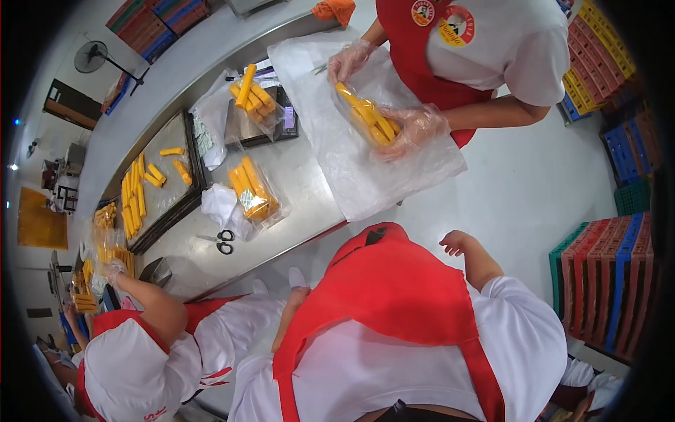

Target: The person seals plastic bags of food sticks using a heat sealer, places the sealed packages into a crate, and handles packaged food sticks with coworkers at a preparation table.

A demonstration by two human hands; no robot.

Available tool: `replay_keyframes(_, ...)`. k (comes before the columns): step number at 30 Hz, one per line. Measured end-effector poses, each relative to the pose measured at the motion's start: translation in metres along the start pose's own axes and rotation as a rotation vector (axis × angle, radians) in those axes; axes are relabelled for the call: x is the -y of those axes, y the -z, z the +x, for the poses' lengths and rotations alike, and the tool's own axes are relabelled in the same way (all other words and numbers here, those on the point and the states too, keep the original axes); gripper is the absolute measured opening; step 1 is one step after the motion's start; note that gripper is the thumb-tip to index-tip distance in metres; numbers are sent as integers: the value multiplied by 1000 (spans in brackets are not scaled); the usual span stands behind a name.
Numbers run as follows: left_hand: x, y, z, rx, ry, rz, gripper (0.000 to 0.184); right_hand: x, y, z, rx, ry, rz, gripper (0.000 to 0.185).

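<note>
My right hand (455, 243) hangs beside my red apron (401, 281), fingers loosely bent and apart, holding nothing. My left hand (298, 297) is low at the apron's other side; its fingers are mostly hidden. Nearest ahead stands a steel table (295, 200). On it are black-handled scissors (223, 241), a clear bag of yellow sticks of food (252, 188) and a white cloth (223, 209). Another bag of yellow sticks (254, 100) rests on a scale (289, 119). Across from me, a co-worker's gloved hands (404, 137) hold a bag of yellow sticks (367, 116).
Plastic sheeting (351, 176) covers the table's right end. A dark-rimmed tray (167, 207) holds several yellow sticks. Another co-worker (151, 352) bends over the table at left. Stacked crates (598, 281) stand at right. A fan (91, 56) stands far left.
</note>
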State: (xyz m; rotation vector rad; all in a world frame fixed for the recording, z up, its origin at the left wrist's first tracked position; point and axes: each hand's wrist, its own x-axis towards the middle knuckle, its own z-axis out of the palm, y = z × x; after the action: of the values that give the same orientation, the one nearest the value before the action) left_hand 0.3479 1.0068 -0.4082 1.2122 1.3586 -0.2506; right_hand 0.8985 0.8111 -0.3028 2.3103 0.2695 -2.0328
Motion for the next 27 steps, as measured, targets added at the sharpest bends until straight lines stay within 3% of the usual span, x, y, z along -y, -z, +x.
replay_keyframes(27,7,5,3,20,-37,53,40,5,-17,3,9,13,11,39)
